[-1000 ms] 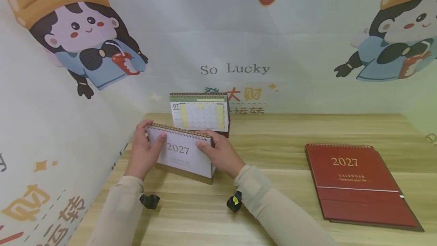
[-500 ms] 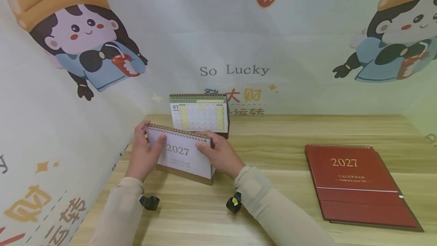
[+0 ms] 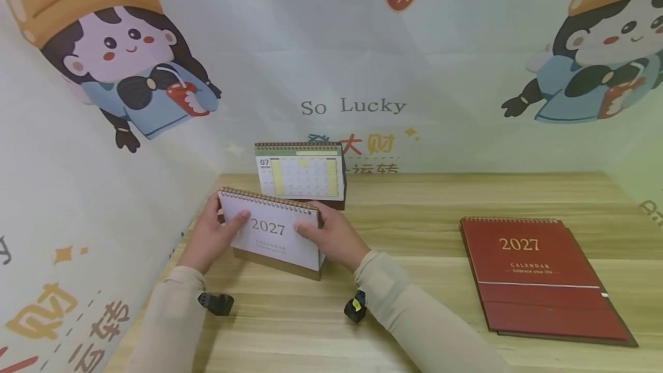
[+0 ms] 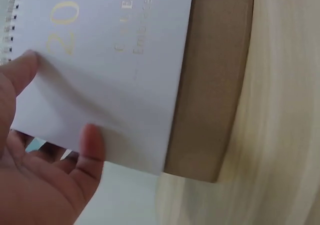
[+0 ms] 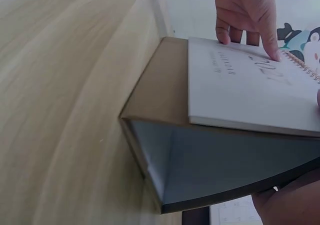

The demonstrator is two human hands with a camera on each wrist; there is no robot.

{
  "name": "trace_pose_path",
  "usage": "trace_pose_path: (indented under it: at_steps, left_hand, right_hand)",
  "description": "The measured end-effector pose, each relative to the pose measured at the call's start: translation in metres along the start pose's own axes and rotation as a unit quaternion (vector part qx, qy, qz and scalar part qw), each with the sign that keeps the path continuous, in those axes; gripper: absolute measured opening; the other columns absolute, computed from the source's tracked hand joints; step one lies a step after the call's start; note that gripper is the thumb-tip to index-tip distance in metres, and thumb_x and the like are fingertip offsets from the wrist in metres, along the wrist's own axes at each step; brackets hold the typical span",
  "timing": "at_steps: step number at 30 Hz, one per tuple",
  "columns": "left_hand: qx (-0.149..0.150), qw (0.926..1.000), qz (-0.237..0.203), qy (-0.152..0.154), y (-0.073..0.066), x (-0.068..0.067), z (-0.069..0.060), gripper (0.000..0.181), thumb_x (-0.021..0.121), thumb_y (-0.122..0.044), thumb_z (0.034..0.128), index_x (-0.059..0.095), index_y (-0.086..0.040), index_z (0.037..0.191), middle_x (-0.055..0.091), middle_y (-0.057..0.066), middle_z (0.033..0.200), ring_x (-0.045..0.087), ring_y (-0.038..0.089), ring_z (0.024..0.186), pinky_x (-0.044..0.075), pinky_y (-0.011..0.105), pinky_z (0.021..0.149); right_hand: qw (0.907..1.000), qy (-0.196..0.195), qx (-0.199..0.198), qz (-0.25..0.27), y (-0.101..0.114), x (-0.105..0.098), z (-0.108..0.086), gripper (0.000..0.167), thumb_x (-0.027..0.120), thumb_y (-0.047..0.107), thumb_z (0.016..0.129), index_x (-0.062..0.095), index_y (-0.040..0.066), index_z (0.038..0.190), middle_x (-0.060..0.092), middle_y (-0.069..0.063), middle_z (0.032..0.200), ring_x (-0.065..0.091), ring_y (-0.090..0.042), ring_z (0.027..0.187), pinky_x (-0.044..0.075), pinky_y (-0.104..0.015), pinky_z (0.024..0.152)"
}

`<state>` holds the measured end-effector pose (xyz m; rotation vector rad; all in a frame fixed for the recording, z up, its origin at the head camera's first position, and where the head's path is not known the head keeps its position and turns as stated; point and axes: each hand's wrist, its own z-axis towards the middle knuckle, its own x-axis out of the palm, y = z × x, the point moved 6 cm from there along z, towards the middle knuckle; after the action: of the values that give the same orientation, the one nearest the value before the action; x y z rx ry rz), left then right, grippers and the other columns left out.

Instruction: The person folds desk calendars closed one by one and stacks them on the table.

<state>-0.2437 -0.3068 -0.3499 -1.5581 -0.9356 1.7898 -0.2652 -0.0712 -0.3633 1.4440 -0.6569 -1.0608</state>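
Plainly, the white calendar (image 3: 274,240) (it reads 2027) stands on the worktop (image 3: 409,229), each end grasped in the grip of the left hand (image 3: 209,238) or the right hand (image 3: 336,236), just before a green-topped calendar (image 3: 308,178) and well apart from a red calendar (image 3: 538,276).

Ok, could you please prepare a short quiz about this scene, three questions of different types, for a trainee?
1. Multiple choice: which year is printed on the white calendar?
A) 2025
B) 2026
C) 2027

2. True or false: one hand alone holds the white calendar.

3. Fill in: in the head view, the green-topped calendar stands behind the white calendar, and the red calendar is to the ____ of both.

Key:
1. C, 2027.
2. False; the left hand and the right hand both hold it.
3. right.
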Motion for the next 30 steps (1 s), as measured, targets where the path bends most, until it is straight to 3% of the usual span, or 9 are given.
trace_pose_path:
  at_steps: [6, 10, 19, 24, 27, 30]
  left_hand:
    - [-0.013, 0.9988, -0.016, 0.044, 0.014, 0.004, 0.002, 0.086, 0.060, -0.046, 0.0975, 0.010, -0.014, 0.159, 0.017, 0.020, 0.162, 0.037, 0.045, 0.137, 0.040, 0.054, 0.105]
    - [-0.002, 0.9986, -0.030, 0.044, 0.015, 0.005, 0.004, 0.085, 0.061, -0.043, 0.0978, 0.010, -0.014, 0.159, 0.021, 0.021, 0.160, 0.041, 0.045, 0.134, 0.044, 0.052, 0.101]
    - [-0.008, 0.9987, -0.043, 0.026, 0.015, 0.006, 0.003, 0.074, 0.062, -0.041, 0.0974, 0.024, -0.013, 0.155, 0.043, 0.019, 0.145, 0.046, 0.039, 0.129, 0.048, 0.049, 0.097]
    - [-0.004, 0.9991, -0.039, 0.015, 0.012, 0.004, -0.001, 0.077, 0.062, -0.044, 0.0966, 0.024, -0.011, 0.154, 0.042, 0.020, 0.146, 0.041, 0.039, 0.133, 0.046, 0.052, 0.098]
    - [0.016, 0.9995, -0.027, -0.008, 0.005, -0.001, -0.004, 0.078, 0.063, -0.046, 0.0959, 0.025, -0.009, 0.153, 0.041, 0.021, 0.148, 0.036, 0.041, 0.137, 0.038, 0.058, 0.104]
    - [0.037, 0.9978, -0.020, -0.050, -0.005, -0.008, -0.007, 0.078, 0.065, -0.047, 0.0943, 0.029, -0.008, 0.151, 0.043, 0.021, 0.145, 0.036, 0.040, 0.137, 0.032, 0.061, 0.107]
  right_hand:
    - [0.9996, 0.022, -0.009, -0.014, -0.005, 0.002, 0.002, 0.042, 0.070, 0.017, 0.094, 0.058, 0.012, 0.134, 0.070, -0.005, 0.119, 0.068, -0.015, 0.097, 0.054, -0.032, 0.084]
    - [0.9993, 0.023, -0.009, -0.029, -0.005, 0.002, 0.002, 0.040, 0.070, 0.017, 0.094, 0.058, 0.012, 0.133, 0.069, -0.005, 0.120, 0.068, -0.015, 0.099, 0.054, -0.032, 0.084]
    - [0.9996, 0.015, -0.003, -0.022, -0.003, 0.003, -0.001, 0.036, 0.068, 0.018, 0.096, 0.061, 0.012, 0.130, 0.070, -0.005, 0.118, 0.069, -0.015, 0.095, 0.055, -0.032, 0.081]
    - [0.9999, 0.012, 0.004, -0.012, -0.002, 0.004, 0.000, 0.036, 0.068, 0.019, 0.096, 0.061, 0.012, 0.130, 0.070, -0.004, 0.118, 0.069, -0.014, 0.094, 0.056, -0.032, 0.080]
    - [0.9999, 0.007, -0.004, -0.007, 0.003, 0.003, 0.000, 0.036, 0.067, 0.020, 0.096, 0.062, 0.013, 0.131, 0.070, -0.002, 0.119, 0.069, -0.013, 0.096, 0.056, -0.032, 0.081]
    - [0.9997, -0.002, -0.021, -0.010, 0.015, 0.001, -0.002, 0.035, 0.065, 0.020, 0.098, 0.062, 0.015, 0.132, 0.070, -0.001, 0.120, 0.068, -0.013, 0.100, 0.055, -0.033, 0.083]
